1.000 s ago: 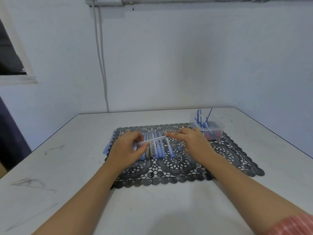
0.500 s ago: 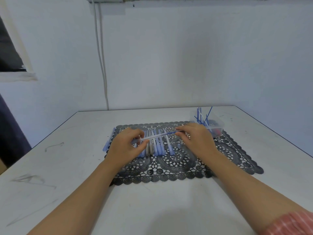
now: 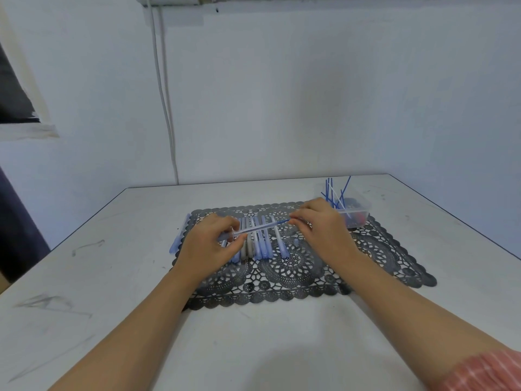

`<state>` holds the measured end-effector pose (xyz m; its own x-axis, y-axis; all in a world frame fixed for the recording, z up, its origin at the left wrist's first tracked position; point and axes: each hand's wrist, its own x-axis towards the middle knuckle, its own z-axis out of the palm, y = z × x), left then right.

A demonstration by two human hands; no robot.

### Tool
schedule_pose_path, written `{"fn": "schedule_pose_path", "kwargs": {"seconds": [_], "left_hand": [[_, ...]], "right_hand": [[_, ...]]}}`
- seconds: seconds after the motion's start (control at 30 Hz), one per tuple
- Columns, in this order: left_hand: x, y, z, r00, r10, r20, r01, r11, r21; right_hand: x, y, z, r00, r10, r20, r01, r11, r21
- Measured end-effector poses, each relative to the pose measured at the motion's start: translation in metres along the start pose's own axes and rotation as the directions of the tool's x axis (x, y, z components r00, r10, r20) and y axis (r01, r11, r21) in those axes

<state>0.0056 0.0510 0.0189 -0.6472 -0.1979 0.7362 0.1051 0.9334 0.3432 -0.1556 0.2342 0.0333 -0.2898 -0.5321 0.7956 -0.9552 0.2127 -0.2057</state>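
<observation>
My left hand (image 3: 210, 244) grips a clear pen barrel (image 3: 253, 229) held crosswise above a row of pens. My right hand (image 3: 321, 224) pinches a thin blue refill (image 3: 282, 222) that sticks out of the barrel's right end. Several pale blue and white pens (image 3: 263, 241) lie side by side on a black lace placemat (image 3: 296, 275) under both hands. A clear plastic box (image 3: 358, 210) behind my right hand holds several loose blue refills (image 3: 334, 190) standing up and some small dark and red parts.
The placemat lies on a white table (image 3: 267, 340) with scuff marks at the left. One pen (image 3: 178, 241) lies along the mat's left edge. A white wall with a cable running down it stands behind the table.
My right hand has moved right, away from my left hand, and the blue refill now shows between the barrel's end and my right fingers. The view has tilted slightly.
</observation>
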Motion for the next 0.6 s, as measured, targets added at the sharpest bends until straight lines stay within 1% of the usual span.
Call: {"fn": "schedule_pose_path", "kwargs": {"seconds": [0.07, 0.2, 0.37, 0.6], "left_hand": [[0.0002, -0.0003, 0.0004, 1.0, 0.004, -0.005, -0.004, 1.0, -0.001], [0.0002, -0.0003, 0.001, 1.0, 0.026, -0.01, -0.026, 1.0, 0.004], [0.0002, 0.0005, 0.0008, 0.999, 0.042, -0.02, -0.042, 0.999, 0.01], [0.0037, 0.0053, -0.0006, 0.997, 0.057, -0.053, -0.053, 0.995, 0.079]], "right_hand": [[0.0007, -0.0002, 0.0016, 0.999, -0.05, 0.006, 0.05, 0.998, 0.028], [0.0007, -0.0003, 0.0052, 0.994, -0.095, 0.054, 0.092, 0.994, 0.061], [0.0008, -0.0031, 0.0047, 0.989, -0.121, 0.087, 0.115, 0.991, 0.068], [0.0011, -0.0074, 0.0019, 0.977, -0.139, 0.161, 0.127, 0.989, 0.08]]}}
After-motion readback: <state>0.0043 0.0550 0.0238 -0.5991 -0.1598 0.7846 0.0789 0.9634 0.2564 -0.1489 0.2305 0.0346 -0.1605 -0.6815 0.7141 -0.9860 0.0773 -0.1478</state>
